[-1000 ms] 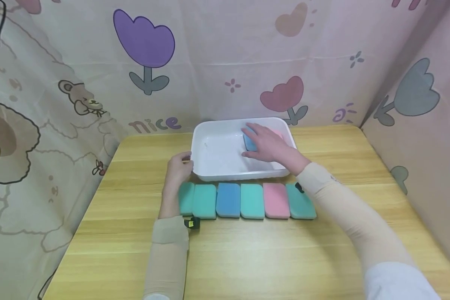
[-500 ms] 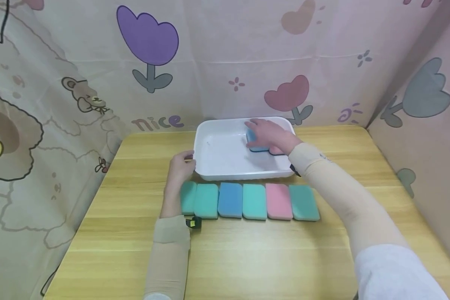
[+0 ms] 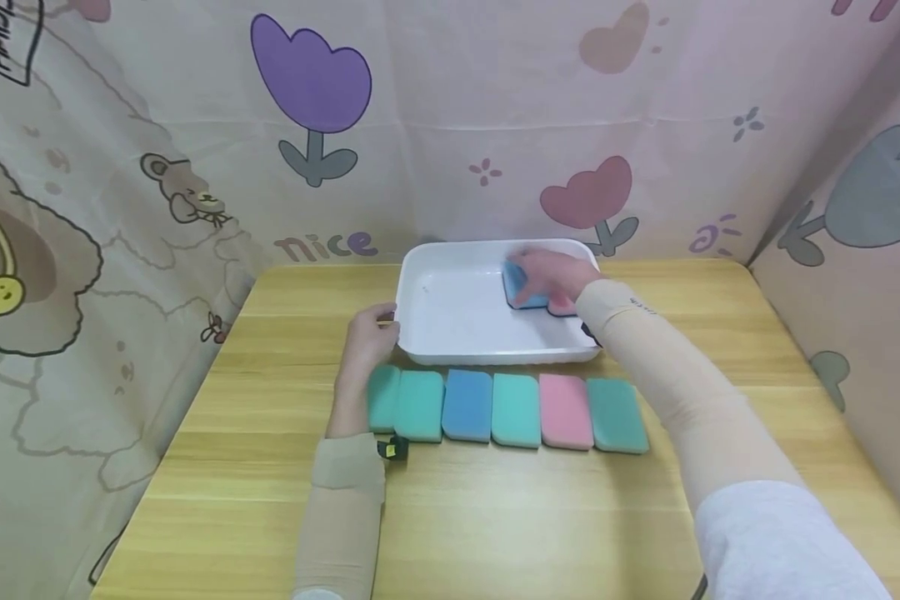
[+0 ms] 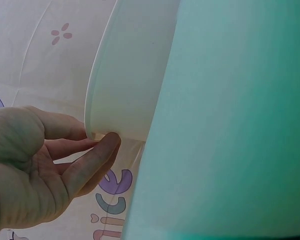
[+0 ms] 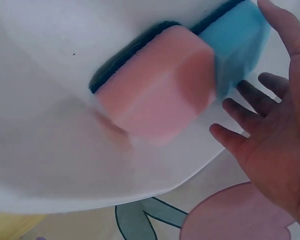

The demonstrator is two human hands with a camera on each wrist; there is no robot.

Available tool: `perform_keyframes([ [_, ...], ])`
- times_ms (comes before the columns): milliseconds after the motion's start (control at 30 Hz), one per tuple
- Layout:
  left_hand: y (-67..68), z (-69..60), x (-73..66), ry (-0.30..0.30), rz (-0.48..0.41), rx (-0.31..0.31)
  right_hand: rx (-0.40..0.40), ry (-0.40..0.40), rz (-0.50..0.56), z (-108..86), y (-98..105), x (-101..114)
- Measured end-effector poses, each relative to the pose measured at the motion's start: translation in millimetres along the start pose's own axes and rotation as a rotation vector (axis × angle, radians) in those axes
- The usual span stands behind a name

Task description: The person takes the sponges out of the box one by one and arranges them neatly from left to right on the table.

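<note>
The white tray stands at the back of the table. My left hand pinches its left rim between thumb and fingers, as the left wrist view also shows. Inside the tray, toward the right, lie a blue sponge and a pink sponge side by side, each with a dark scouring layer. My right hand is over the blue sponge with its fingers spread and relaxed, thumb at one side and fingers at the other. In the head view it is blurred and covers part of both sponges.
In front of the tray lies a row of sponges: a green sponge, a blue sponge, a pink sponge, a dark green sponge and others. A patterned cloth hangs behind the wooden table.
The right hand shifts slightly over the blue sponge, and more of the pink sponge shows beside it. The left hand stays at the tray's rim. The head view drifts a little.
</note>
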State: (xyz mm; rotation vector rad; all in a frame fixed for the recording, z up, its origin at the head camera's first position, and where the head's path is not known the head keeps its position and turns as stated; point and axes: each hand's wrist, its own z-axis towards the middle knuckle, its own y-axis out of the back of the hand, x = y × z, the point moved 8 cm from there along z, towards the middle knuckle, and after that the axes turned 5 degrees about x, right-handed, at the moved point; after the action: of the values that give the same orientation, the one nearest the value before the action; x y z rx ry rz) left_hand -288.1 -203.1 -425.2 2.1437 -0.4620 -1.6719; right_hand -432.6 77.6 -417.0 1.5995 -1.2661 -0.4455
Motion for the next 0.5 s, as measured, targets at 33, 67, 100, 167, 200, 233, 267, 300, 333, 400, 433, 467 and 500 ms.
perform_keyframes([
  [33,-0.5,0.0,-0.1,0.001,-0.001,0.003,0.0,0.002,-0.005,0.2,-0.9,-1.0],
  [67,-0.7,0.1,-0.1,0.002,0.0,0.004,-0.003,0.006,-0.016,0.6,-1.4,-1.6],
  [100,-0.9,0.2,-0.1,0.002,-0.001,0.006,-0.006,0.019,-0.035,1.0,-1.9,-1.4],
  [167,-1.0,0.3,-0.2,0.003,-0.004,0.007,-0.008,0.028,-0.057,1.6,-3.0,-1.6],
  [200,-1.0,0.5,-0.2,0.003,-0.005,0.007,-0.009,0.028,-0.062,1.7,-3.4,-1.8],
  [233,-1.1,0.6,-0.4,0.002,-0.005,0.01,-0.009,0.024,-0.062,1.8,-3.8,-2.3],
  [267,-1.1,0.6,-0.5,0.002,-0.005,0.01,-0.011,0.029,-0.063,1.8,-3.9,-2.0],
  [300,-1.1,0.6,-0.6,0.002,-0.005,0.011,-0.01,0.025,-0.063,1.9,-4.2,-2.2],
  [333,-1.1,0.5,-0.6,0.002,-0.006,0.012,-0.009,0.021,-0.062,1.7,-4.5,-2.4],
  [400,-1.0,0.4,-0.8,0.001,-0.007,0.015,-0.007,0.018,-0.057,1.6,-4.9,-2.0],
  [433,-1.0,0.4,-0.9,0.001,-0.007,0.016,-0.003,0.017,-0.053,1.8,-5.2,-1.9],
  [467,-0.8,0.3,-0.9,0.0,-0.006,0.015,0.001,0.014,-0.046,1.8,-5.7,-1.9],
  [500,-0.7,0.3,-1.0,0.0,-0.006,0.015,0.007,0.005,-0.038,2.1,-6.3,-2.5],
])
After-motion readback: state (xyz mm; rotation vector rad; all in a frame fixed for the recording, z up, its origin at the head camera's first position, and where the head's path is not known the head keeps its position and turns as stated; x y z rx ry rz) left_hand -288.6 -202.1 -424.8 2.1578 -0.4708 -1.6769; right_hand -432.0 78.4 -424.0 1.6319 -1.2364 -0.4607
